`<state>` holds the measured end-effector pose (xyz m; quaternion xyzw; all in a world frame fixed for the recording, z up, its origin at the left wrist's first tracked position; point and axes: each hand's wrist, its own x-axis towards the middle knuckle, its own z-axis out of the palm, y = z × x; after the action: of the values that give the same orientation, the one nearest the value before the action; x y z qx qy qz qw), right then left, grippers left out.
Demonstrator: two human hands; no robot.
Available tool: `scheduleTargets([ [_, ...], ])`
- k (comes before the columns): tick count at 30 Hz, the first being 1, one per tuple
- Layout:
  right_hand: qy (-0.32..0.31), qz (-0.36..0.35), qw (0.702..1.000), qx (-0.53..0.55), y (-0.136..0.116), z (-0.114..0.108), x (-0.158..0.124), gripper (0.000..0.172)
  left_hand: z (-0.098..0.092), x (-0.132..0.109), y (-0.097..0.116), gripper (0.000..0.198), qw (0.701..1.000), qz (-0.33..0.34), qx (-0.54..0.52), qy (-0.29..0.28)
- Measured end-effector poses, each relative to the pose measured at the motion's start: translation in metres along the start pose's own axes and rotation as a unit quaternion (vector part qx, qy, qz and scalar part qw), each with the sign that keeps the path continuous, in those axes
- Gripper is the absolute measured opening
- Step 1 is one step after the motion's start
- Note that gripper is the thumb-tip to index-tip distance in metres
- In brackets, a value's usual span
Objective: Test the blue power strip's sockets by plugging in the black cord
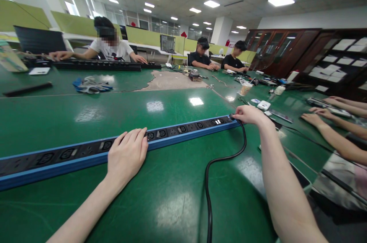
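A long blue power strip (189,128) with a black face and rows of sockets lies slantwise across the green table. My left hand (128,155) rests over its middle, fingers bent across the top and thumb side against the near edge, holding it. At the strip's right end, my right hand (248,114) is closed in a pinch on a black plug (233,117). The plug touches the strip's end; whether it sits fully in a socket cannot be told. From it a black power cord (226,157) curves down over the table toward me.
Work gloves (91,84) and a black bar (28,89) lie at the far left. A drink cup (245,88), a white device (263,105) and loose cables are at the right. Other people's hands (315,118) work at the right edge; three people sit across the table.
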<state>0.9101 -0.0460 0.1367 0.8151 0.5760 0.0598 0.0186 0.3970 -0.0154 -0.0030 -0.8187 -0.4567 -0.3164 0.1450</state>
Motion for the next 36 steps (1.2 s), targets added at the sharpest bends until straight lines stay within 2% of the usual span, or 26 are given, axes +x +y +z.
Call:
scheduleTargets([
  [3, -0.025, 0.002, 1.000, -0.014, -0.005, 0.006, 0.005, 0.036, 0.001, 0.000, -0.001, 0.048, 1.000, 0.001, -0.004, -0.001],
  [15, -0.012, 0.015, 0.996, -0.085, -0.042, 0.006, 0.003, 0.028, 0.001, 0.000, 0.000, 0.049, 1.000, 0.003, -0.011, 0.009],
  [21, -0.026, 0.056, 0.998, -0.022, -0.035, 0.012, 0.007, 0.032, 0.001, 0.000, 0.000, 0.049, 1.000, 0.000, -0.004, -0.003],
  [27, -0.021, 0.055, 0.998, -0.010, -0.029, 0.013, 0.009, 0.032, 0.001, -0.001, 0.000, 0.049, 1.000, -0.009, -0.009, -0.001],
  [31, -0.046, 0.058, 0.997, 0.018, -0.027, 0.011, 0.014, 0.033, 0.001, 0.000, 0.001, 0.048, 1.000, -0.004, -0.005, 0.001],
  [36, -0.022, 0.068, 0.997, -0.013, -0.034, 0.011, 0.014, 0.034, 0.001, 0.000, 0.002, 0.048, 1.000, -0.015, -0.012, 0.003],
])
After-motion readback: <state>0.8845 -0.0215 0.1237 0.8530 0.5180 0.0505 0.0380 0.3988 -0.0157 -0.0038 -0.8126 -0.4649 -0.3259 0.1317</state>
